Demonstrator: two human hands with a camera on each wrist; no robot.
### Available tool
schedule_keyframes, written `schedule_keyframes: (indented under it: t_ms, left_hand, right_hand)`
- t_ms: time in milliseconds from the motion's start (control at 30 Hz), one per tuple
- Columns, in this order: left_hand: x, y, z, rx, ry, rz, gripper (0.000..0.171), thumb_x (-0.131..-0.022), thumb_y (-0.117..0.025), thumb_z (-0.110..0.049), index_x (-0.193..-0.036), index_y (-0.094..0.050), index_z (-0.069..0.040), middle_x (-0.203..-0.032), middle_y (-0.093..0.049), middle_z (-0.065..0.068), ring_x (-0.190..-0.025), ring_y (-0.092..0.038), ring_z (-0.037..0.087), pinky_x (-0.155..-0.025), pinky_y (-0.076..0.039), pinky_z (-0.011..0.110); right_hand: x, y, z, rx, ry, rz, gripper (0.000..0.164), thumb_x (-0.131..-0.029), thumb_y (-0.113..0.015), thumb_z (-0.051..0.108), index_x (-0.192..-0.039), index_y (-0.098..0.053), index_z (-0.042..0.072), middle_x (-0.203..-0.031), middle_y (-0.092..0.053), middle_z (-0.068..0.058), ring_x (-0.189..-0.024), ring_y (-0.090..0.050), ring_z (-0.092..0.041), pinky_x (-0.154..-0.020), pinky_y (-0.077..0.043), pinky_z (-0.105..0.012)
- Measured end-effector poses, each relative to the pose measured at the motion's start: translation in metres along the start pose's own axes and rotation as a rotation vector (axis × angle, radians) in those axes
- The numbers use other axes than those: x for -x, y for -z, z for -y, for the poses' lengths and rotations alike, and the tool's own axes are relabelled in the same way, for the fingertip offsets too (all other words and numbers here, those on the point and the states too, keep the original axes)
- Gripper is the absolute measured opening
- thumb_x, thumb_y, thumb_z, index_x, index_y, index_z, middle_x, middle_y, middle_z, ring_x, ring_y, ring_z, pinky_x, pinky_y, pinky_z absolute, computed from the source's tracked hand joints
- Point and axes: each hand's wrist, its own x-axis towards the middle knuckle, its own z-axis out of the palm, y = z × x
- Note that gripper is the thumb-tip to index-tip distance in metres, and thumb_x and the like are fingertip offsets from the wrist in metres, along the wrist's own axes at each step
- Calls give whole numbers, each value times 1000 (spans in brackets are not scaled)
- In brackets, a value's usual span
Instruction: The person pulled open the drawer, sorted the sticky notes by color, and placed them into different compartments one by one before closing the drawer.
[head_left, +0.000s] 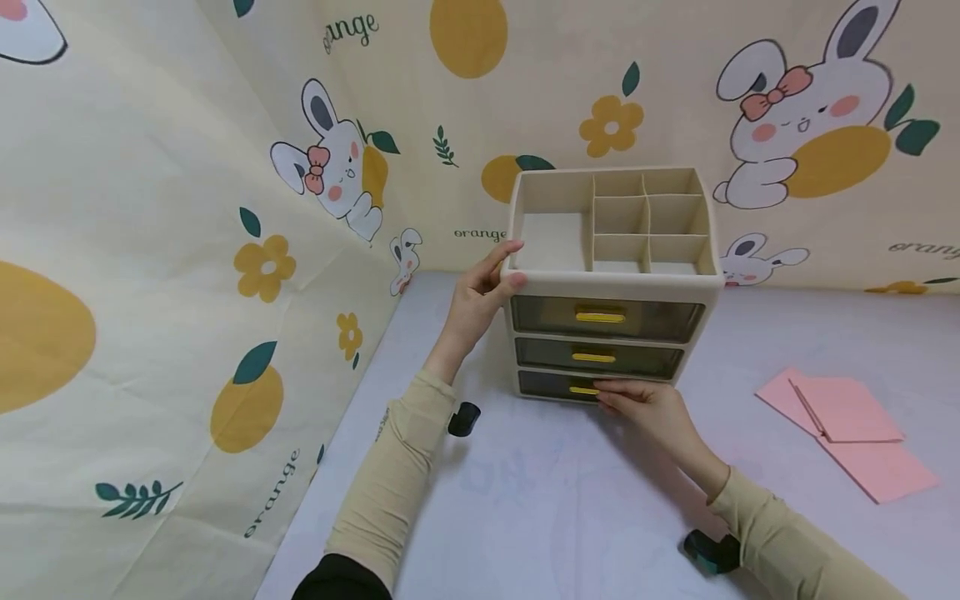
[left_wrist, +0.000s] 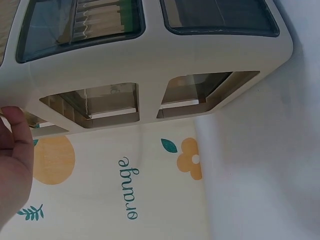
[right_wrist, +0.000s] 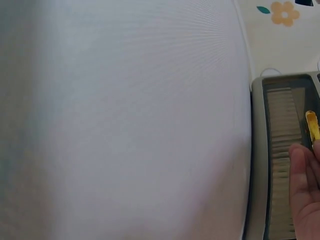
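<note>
A cream desktop drawer organizer stands upright on the table, with open compartments on top and three dark see-through drawers in front. At its upper left corner my left hand grips the rim, thumb toward the front and fingers along the side. My right hand pinches the yellow handle of the bottom drawer, which looks closed. In the right wrist view, fingertips meet the handle. The left wrist view shows the organizer's side windows and part of the left hand.
Pink folded sheets or cards lie on the table to the right, a thin brown strip on them. Patterned backdrop sheets rise at the left and behind the organizer. Small black devices sit by both forearms.
</note>
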Motion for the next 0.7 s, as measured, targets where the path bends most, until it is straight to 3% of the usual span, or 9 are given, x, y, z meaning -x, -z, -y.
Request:
schedule_keyframes:
  t_ms: [267,500,700]
  left_hand:
    - [0,0,1,0,-13,-1,93,-65,-65,-69,-131,-50,-6,-84,-59,1,-72,-47,7,-63,-36,23]
    - [-1,0,2,14,-14,2,93,-65,-65,-69,-131,-49,-6,-95,-63,16,-77,-51,7,-67,-40,22]
    - [-1,0,1,7,-3,5,92,-65,-65,-70,-131,-49,-8,-91,-61,9,-75,-50,8,-66,-38,23]
  right_hand:
    - [7,0,2,30,6,45,26,-87,-66,20,-108,-69,4,-99,-71,-15,-79,-66,5,-67,-54,-22]
    - [17,1,5,57,-12,72,23,-86,-67,18,-106,-71,7,-100,-71,-13,-79,-66,5,-69,-54,-23]
    - [31,4,9,48,-19,128,25,-86,-66,16,-108,-69,4,-102,-70,-16,-82,-67,2,-71,-55,-26]
